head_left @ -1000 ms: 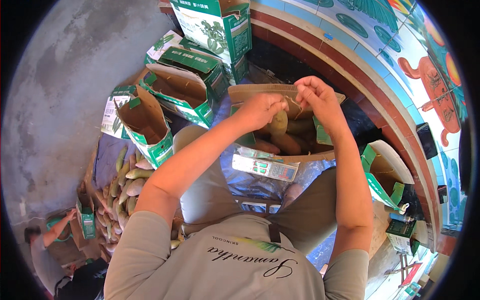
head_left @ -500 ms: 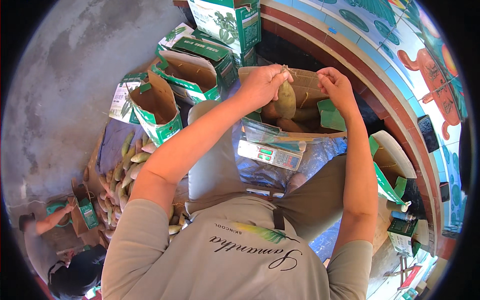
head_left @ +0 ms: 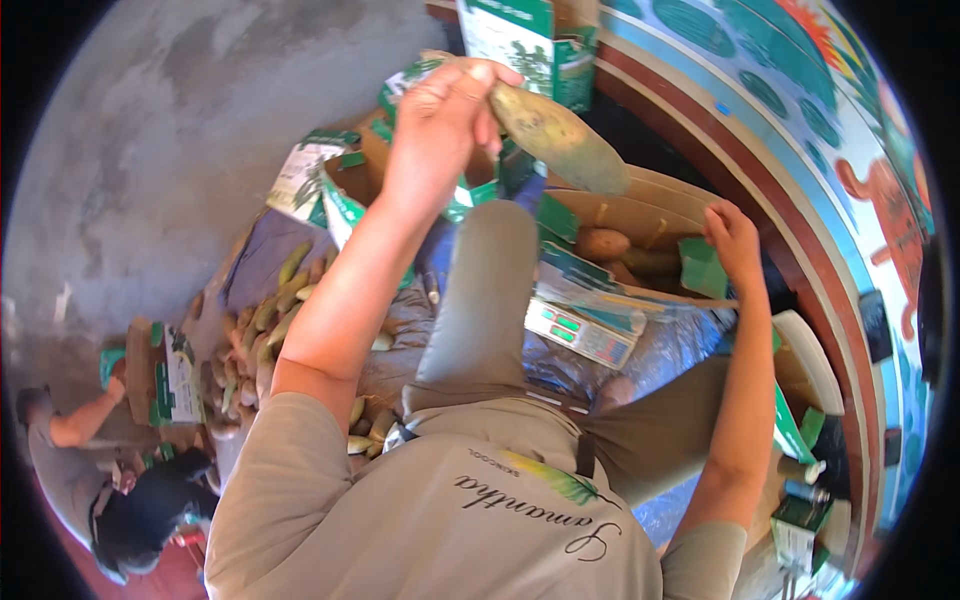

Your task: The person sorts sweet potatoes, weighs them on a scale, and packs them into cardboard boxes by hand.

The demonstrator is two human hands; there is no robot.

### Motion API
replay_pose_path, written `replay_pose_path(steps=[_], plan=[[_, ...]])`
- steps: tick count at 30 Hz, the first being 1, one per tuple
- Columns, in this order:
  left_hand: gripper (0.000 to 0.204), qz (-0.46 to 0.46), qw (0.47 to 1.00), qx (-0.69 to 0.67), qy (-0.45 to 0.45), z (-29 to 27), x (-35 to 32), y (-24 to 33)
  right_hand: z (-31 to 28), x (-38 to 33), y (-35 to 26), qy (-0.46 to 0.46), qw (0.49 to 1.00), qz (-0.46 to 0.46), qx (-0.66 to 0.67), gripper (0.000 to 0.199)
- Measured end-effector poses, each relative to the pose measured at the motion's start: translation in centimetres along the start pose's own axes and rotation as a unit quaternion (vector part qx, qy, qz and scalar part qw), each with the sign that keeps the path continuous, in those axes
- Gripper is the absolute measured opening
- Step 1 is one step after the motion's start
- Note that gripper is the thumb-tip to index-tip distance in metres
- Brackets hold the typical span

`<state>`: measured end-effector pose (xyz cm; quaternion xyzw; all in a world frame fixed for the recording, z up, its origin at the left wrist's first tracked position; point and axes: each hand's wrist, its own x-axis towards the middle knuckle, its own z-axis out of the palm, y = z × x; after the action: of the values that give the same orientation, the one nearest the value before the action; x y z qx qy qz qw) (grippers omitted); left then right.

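My left hand (head_left: 440, 125) is raised at the upper middle, closed on one end of a long, oval, greenish-yellow fruit (head_left: 565, 140). The fruit tilts down to the right, its free end by the rim of an open cardboard box (head_left: 690, 198). Several reddish-brown and greenish fruits (head_left: 604, 243) lie inside that box. Beside its right end, my right hand (head_left: 735, 245) is held up with curled fingers; anything in them is hidden. A scale (head_left: 580, 330) with a lit green display stands in front of the box.
Open green-and-white cartons (head_left: 345, 185) stand at the upper left. A pile of similar fruits (head_left: 265, 325) covers the floor on my left. Blue plastic sheeting (head_left: 690, 335) lies under the scale. At far left, another person (head_left: 75, 440) works beside a box. A tiled ledge curves along the right.
My left hand has lifted the fruit up and left, away from the box, and the fruit has swung from hanging to slanting. My right hand has moved right and down. The view has shifted.
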<state>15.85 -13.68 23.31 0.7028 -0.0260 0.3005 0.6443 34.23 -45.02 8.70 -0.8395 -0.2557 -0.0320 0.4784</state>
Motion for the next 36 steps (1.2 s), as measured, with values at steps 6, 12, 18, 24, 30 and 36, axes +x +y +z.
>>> replay_pose_path(steps=[6, 12, 18, 24, 30, 36], plan=[[0.027, 0.009, 0.984, 0.102, 0.145, -9.3, -4.4, 3.8, -0.3, -0.2, 0.1, -0.028, 0.999, 0.028, 0.013, 0.017], [0.026, -0.204, 0.931, 0.223, 0.206, -18.2, -11.6, -4.8, 1.1, 0.0, -0.5, -0.069, 0.996, 0.024, -0.050, 0.016], [0.026, -0.380, 0.826, 0.388, 0.153, -23.6, -23.1, -16.3, 1.0, -0.2, -0.2, -0.048, 0.996, 0.015, -0.080, 0.015], [0.029, -0.350, 0.665, 0.656, 0.064, -38.8, -39.4, -22.1, 3.8, 2.0, -2.0, -0.004, 0.987, -0.076, -0.143, 0.015], [0.029, -0.141, 0.838, 0.489, 0.196, -24.6, -18.8, -16.2, -0.2, 3.5, -2.3, 0.041, 0.986, -0.014, -0.160, 0.014], [0.027, -0.002, 0.930, 0.361, -0.074, -6.9, -5.9, -7.4, 0.1, 2.7, -1.8, 0.039, 0.949, -0.066, -0.306, 0.021]])
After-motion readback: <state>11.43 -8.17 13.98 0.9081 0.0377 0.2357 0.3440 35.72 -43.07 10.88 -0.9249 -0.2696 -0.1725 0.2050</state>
